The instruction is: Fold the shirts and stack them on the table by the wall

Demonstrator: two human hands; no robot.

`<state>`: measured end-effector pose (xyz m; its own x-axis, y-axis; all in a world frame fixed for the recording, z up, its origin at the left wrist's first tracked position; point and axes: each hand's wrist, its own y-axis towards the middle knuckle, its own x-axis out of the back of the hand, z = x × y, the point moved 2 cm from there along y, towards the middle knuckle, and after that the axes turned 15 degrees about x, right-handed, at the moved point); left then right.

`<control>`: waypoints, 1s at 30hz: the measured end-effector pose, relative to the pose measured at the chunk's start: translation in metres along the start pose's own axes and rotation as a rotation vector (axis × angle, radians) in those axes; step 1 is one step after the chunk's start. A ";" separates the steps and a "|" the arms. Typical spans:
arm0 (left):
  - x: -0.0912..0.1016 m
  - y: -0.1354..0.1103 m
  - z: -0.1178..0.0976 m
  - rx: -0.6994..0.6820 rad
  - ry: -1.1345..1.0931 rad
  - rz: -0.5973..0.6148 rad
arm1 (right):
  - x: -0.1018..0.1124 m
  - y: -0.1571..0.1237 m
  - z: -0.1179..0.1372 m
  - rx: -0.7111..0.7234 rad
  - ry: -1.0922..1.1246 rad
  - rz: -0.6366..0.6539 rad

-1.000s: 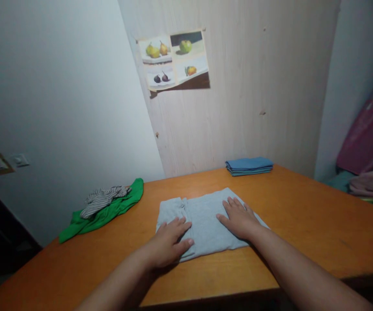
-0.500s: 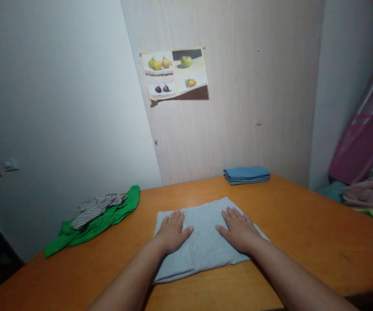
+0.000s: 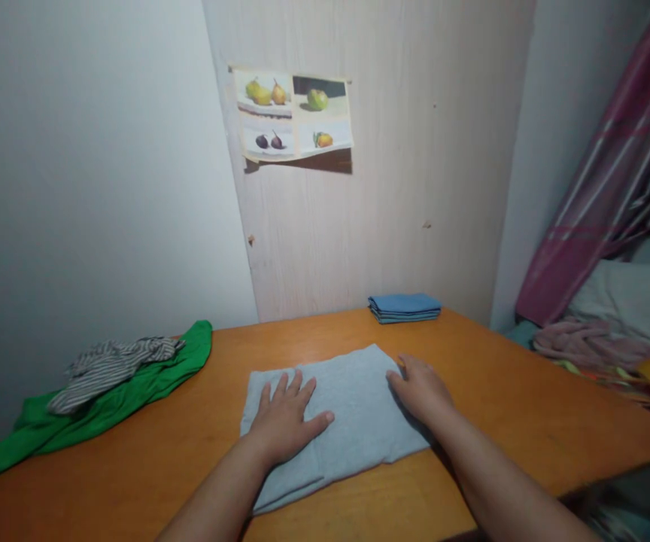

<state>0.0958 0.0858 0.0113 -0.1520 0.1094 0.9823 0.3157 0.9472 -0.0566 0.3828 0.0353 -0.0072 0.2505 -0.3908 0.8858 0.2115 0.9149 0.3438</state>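
Observation:
A folded light grey garment [image 3: 347, 406] lies on the orange wooden table [image 3: 528, 406] in front of me. My left hand [image 3: 285, 421] rests flat on its left half, fingers spread. At the garment's right edge sits my right hand [image 3: 420, 388], fingers curled down around that edge; whether it grips the cloth I cannot make out.
A green garment [image 3: 104, 403] with a striped cloth [image 3: 110, 361] on top lies at the table's left. A folded blue stack [image 3: 404, 307] sits by the back wall. A fruit picture [image 3: 294, 113] hangs on the wall. Bedding [image 3: 596, 342] and a striped curtain [image 3: 601, 203] lie right.
My right hand slid from the garment's top to its right edge. My left hand stayed flat on the left half. The view turned right.

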 end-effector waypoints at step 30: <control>-0.007 0.002 0.000 -0.045 -0.118 -0.037 | 0.021 0.011 0.131 0.221 0.306 0.532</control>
<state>0.0977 0.0867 0.0045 -0.2730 0.1123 0.9554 0.3490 0.9371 -0.0105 0.2668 0.0507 0.0557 0.5320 0.1400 0.8351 -0.2065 0.9779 -0.0323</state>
